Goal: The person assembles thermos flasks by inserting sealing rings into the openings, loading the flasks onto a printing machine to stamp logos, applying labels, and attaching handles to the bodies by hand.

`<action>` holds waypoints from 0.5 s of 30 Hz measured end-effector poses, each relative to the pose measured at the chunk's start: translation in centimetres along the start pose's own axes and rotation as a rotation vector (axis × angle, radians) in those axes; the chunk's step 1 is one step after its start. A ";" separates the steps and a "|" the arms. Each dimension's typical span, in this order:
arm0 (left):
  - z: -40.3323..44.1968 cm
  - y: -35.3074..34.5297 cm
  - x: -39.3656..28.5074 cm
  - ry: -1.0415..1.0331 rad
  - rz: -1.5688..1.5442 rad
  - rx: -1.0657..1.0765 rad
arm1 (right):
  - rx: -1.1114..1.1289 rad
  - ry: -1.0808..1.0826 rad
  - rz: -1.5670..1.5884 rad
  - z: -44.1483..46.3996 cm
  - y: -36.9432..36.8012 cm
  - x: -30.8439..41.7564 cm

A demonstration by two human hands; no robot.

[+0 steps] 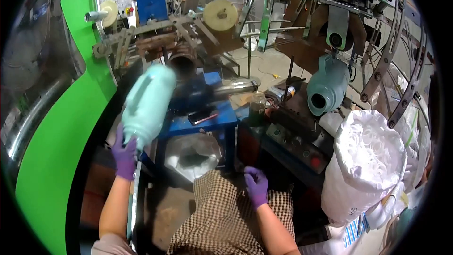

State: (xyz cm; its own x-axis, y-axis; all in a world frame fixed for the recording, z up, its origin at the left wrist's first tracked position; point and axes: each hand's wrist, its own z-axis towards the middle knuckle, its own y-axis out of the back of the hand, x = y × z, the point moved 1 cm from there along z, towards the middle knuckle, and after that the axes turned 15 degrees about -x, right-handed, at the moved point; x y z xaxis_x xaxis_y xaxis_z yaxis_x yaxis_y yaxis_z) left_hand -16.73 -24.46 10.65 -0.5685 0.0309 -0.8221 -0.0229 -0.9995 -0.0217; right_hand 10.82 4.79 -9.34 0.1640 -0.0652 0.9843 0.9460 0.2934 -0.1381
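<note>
A pale teal plastic jug (150, 101) with a moulded handle is raised at the left, tilted with its base up. My left hand (124, 153), in a purple glove, is closed around its neck end. Above my checked apron (222, 212) is my right hand (256, 187), also gloved in purple. Its fingers are curled in, and whether they hold something small cannot be made out. Another teal jug (329, 87) hangs mouth down from the machine at the right, apart from both hands.
A phone (203, 115) lies on a blue table (225, 113). Below it is an open white bag (181, 153). A large white sack (344, 179) of white plastic rings stands at the right. A green panel (56, 141) borders the left; metal linkage arms (384, 59) hang at upper right.
</note>
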 end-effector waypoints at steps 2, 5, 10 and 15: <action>5.7 -3.3 2.7 -0.677 0.331 0.064 | -0.002 0.316 -0.048 -0.1 -0.8 1.0; 6.7 -12.9 -2.7 -0.911 0.763 0.072 | 0.052 0.360 -0.128 0.2 -2.1 2.1; 15.0 -24.3 1.0 -1.028 1.111 0.302 | 0.222 -0.042 -0.059 -0.6 -4.5 1.9; 16.8 -26.1 -0.4 -1.132 1.320 0.598 | 0.245 0.058 -0.175 -2.6 -4.2 4.6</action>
State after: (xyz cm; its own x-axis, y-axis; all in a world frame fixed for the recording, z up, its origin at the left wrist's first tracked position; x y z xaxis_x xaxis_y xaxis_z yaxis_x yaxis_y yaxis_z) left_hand -29.76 1.72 21.12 -0.6664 -0.4375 0.6037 0.7343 -0.2451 0.6330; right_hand 8.37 0.74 -4.49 0.0265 -0.1876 0.9819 0.8665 0.4941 0.0710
